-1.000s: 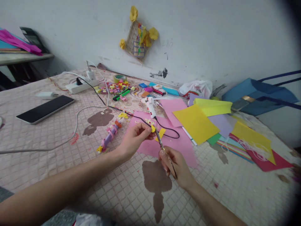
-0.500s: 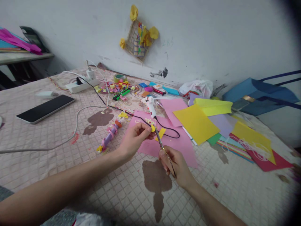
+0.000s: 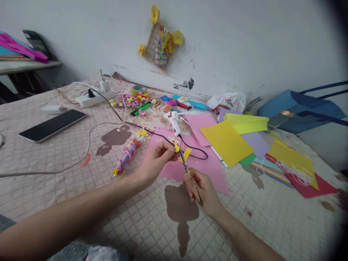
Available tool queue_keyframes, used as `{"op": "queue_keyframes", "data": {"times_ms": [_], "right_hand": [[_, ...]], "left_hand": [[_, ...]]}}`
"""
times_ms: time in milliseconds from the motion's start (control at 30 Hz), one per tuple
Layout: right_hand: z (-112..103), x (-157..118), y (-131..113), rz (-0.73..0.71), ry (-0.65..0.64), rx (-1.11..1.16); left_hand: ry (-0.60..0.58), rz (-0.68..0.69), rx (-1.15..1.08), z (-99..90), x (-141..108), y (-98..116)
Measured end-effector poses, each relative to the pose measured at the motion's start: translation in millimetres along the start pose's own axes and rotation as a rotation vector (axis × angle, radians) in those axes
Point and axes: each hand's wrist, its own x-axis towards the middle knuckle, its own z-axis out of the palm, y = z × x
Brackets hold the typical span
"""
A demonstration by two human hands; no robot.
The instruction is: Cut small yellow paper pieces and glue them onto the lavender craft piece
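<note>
Between the thumb and fingers of my left hand [image 3: 162, 156] is a small yellow paper piece [image 3: 177, 147]. My right hand [image 3: 202, 190] grips scissors [image 3: 186, 165], whose blade tips meet the edge of that piece. Beneath both hands lies a pink sheet [image 3: 174, 170], with a yellow strip [image 3: 186, 155] and small cut scraps [image 3: 173, 139] on it. A white glue gun [image 3: 174, 123] rests just beyond my left fingertips, its black cord curving to the right. Left of my left hand is a purple roll [image 3: 127, 156] decorated with pink, orange and yellow pieces.
Yellow sheets [image 3: 227, 143] and other coloured sheets cover the right side, near a blue bag [image 3: 296, 110]. A phone [image 3: 53, 125], a power strip [image 3: 94, 99] and trailing cables occupy the left. Small paper flowers [image 3: 133, 99], tape [image 3: 139, 90] and a green cutter [image 3: 140, 108] lie toward the back.
Almost nothing differs. My right hand and the scissor handles have shifted very slightly; my left hand keeps its hold on the yellow paper piece.
</note>
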Motion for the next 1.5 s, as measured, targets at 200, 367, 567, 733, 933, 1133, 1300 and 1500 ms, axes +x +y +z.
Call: {"op": "queue_keyframes", "data": {"times_ms": [200,367,567,733,933,1133,1300,1500], "right_hand": [[-0.1,1.1,1.0,-0.009,-0.001,-0.007],[1.0,0.8,1.1,-0.007,0.005,-0.015],[-7.1,4.0,-3.7,0.004,0.058,-0.004],[-24.2,9.4,-10.6,0.046,0.100,0.048],[-29.2,10.1,-9.9,0.079,-0.021,0.079],[-27.8,9.6,-13.3,0.050,-0.068,0.003],[-25.6,10.1,-10.6,0.057,0.004,0.037],[-19.2,9.1,-10.5,0.019,0.085,0.050]], "left_hand": [[0.019,0.007,-0.030,0.2,-0.1,-2.1],[0.024,0.007,-0.046,1.6,-0.4,-1.2],[-0.037,-0.037,0.030,0.1,0.5,5.7],[-0.291,-0.137,0.240,-0.1,0.0,12.7],[-0.493,-0.148,0.553,3.7,-5.3,13.6],[-0.497,-0.110,0.649,2.4,-5.2,11.6],[-0.407,-0.171,0.479,1.5,-2.9,8.0],[-0.373,-0.346,0.315,4.0,-4.4,2.1]]}}
